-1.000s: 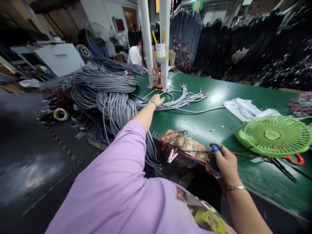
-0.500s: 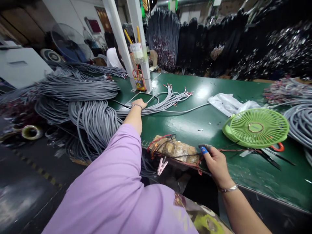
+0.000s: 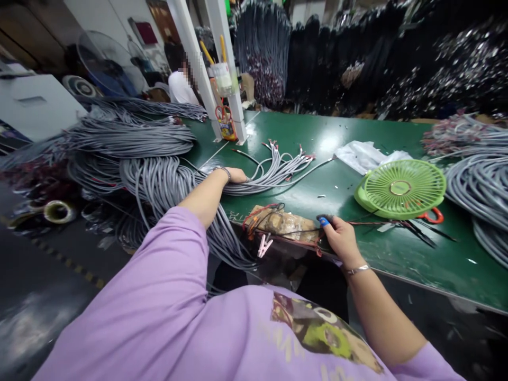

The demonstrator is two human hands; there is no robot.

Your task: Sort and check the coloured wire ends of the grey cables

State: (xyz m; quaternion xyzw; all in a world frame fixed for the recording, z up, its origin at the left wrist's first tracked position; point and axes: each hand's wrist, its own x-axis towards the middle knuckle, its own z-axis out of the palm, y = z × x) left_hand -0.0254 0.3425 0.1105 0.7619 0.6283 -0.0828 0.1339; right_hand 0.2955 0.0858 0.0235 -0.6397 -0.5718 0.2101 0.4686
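Note:
My left hand [image 3: 237, 175] is closed around a bundle of grey cables [image 3: 273, 177] on the green bench; its fingers are partly hidden. The stripped ends of the cables, with red and white wires, fan out to the right. My right hand [image 3: 342, 238], with blue tape on the thumb, is closed in a pinch at the bench's front edge. Whatever lies between its dark fingertips cannot be made out. Just left of it is a tape-wrapped brown block [image 3: 289, 225] with red and black wires. A pink clip [image 3: 264, 245] hangs below the block.
A green fan [image 3: 400, 188] stands on the right beside pliers [image 3: 418, 233] and a clear plastic bag [image 3: 369, 156]. Coiled grey cables [image 3: 159, 182] are heaped at left, more [image 3: 480, 196] at far right. A white post [image 3: 226, 100] rises behind. Another person [image 3: 182, 87] is at the back.
My left hand has moved slightly right and down along the cables, and the bundle's loose ends have shifted. My right hand keeps its pinch beside the block. The view has shifted slightly.

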